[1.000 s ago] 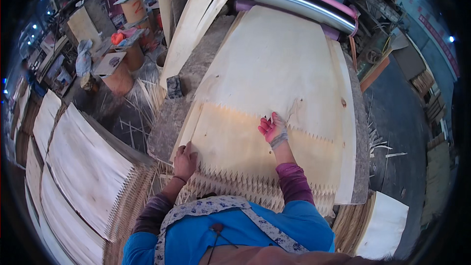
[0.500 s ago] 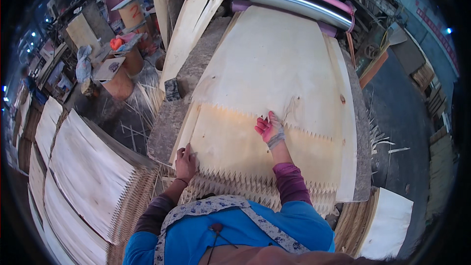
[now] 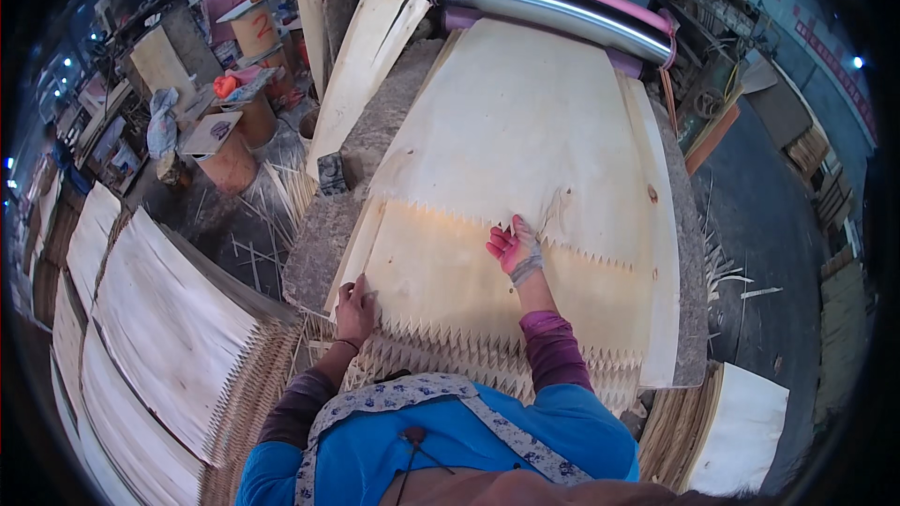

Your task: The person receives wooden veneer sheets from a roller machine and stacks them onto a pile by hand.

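Note:
Two pale wood veneer sheets meet on the bench along a zigzag toothed seam. The far veneer sheet [image 3: 506, 112] reaches back toward a roller; the near veneer sheet [image 3: 441, 267] lies closer to me, over a stack with toothed edges. My left hand [image 3: 354, 311] rests at the near sheet's left edge, index finger stretched forward and thumb apart. At the seam is my right hand [image 3: 515, 251], palm turned up, with a grey wrap around palm and wrist and pink-stained fingers. Its fingers are curled in; whatever they pinch is too small to make out.
A long shiny roller with pink ends [image 3: 553, 5] spans the bench's far side. A small dark block [image 3: 331, 173] sits on the bench's left rim. Veneer stacks [image 3: 169, 319] stand at left, another stack [image 3: 741, 426] at lower right. Brown drums [image 3: 225, 159] stand beyond, left.
The whole view has shifted slightly, so the far things sit a little lower. Both hands keep nearly the same place and pose on the veneer.

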Motion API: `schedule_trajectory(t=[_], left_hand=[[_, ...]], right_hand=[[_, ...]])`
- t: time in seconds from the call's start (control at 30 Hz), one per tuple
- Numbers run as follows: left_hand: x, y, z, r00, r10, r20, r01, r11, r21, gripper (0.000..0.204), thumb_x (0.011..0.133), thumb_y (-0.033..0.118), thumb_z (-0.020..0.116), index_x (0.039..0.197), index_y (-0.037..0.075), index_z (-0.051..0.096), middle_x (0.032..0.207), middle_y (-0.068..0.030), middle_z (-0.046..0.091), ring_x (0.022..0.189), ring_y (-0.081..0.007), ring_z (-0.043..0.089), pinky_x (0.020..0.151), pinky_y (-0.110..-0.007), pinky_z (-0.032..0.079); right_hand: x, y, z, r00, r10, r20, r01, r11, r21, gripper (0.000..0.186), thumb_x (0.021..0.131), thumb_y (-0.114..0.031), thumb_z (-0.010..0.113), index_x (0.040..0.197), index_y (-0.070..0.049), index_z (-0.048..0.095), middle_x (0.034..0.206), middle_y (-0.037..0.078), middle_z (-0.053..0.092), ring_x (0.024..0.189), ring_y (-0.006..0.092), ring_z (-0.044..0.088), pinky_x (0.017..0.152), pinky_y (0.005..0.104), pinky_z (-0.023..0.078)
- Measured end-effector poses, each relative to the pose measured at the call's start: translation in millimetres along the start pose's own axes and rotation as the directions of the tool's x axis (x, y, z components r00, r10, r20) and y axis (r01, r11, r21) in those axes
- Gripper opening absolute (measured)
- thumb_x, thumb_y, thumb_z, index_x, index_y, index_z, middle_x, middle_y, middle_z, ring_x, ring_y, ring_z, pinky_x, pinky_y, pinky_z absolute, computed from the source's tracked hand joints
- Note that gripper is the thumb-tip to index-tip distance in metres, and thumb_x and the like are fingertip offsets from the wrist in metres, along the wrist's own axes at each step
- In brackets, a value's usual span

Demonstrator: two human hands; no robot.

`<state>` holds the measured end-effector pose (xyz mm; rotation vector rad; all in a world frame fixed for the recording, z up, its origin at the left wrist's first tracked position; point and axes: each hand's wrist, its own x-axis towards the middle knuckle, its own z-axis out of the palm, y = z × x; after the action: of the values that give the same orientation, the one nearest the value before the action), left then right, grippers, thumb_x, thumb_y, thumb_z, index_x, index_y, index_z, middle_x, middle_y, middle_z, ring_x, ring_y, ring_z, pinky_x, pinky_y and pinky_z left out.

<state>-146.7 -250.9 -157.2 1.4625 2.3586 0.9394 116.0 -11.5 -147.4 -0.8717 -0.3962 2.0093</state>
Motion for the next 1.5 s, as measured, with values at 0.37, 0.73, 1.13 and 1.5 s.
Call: schedule_trajectory(t=[0.37,0.73,1.13,1.5], left_hand=[[-1.0,-0.4,2.4,0.999,-0.005,-0.035,0.005,1.0,0.002,0.042,0.08,0.021,0.052,0.119,0.011,0.044,0.106,-0.0177,0.047,0.087,-0.0366,0.053,0.074,-0.044,0.045],[-0.5,1.8,0.3,1.0,-0.012,-0.029,0.012,1.0,-0.016,0.042,0.079,0.018,0.051,0.12,0.009,0.043,0.106,-0.0195,0.047,0.086,-0.0367,0.054,0.074,-0.042,0.045],[-1.2,4.2,-1.2,0.999,-0.026,-0.026,0.025,0.999,-0.022,0.042,0.079,0.018,0.052,0.119,0.01,0.044,0.108,-0.0188,0.047,0.089,-0.0364,0.053,0.076,-0.042,0.044],[8.4,-0.3,-10.9,0.945,0.271,-0.185,-0.225,0.945,0.239,0.044,0.074,0.016,0.056,0.116,0.008,0.047,0.106,-0.0172,0.048,0.089,-0.0328,0.051,0.073,-0.041,0.044]], right_hand=[[-1.0,-0.5,1.0,1.0,0.0,0.017,0.0,1.0,-0.009,0.02,0.078,-0.042,0.055,0.09,-0.026,0.051,0.083,0.008,0.059,0.065,0.018,0.055,0.063,0.0393,0.047],[-0.2,-1.4,9.4,0.996,0.02,-0.089,-0.017,0.999,0.031,0.017,0.081,-0.04,0.05,0.093,-0.028,0.051,0.083,0.01,0.058,0.064,0.0201,0.054,0.064,0.0394,0.046],[70.9,-33.1,24.3,0.972,-0.189,-0.14,0.214,0.958,0.19,0.027,0.084,-0.034,0.05,0.099,-0.012,0.048,0.094,0.012,0.056,0.084,0.024,0.056,0.078,0.0432,0.044],[-60.9,38.7,-3.2,0.988,-0.094,0.12,0.118,0.97,-0.211,0.04,0.083,-0.029,0.054,0.116,-0.006,0.045,0.105,0.012,0.055,0.096,0.0267,0.054,0.081,0.0393,0.044]])
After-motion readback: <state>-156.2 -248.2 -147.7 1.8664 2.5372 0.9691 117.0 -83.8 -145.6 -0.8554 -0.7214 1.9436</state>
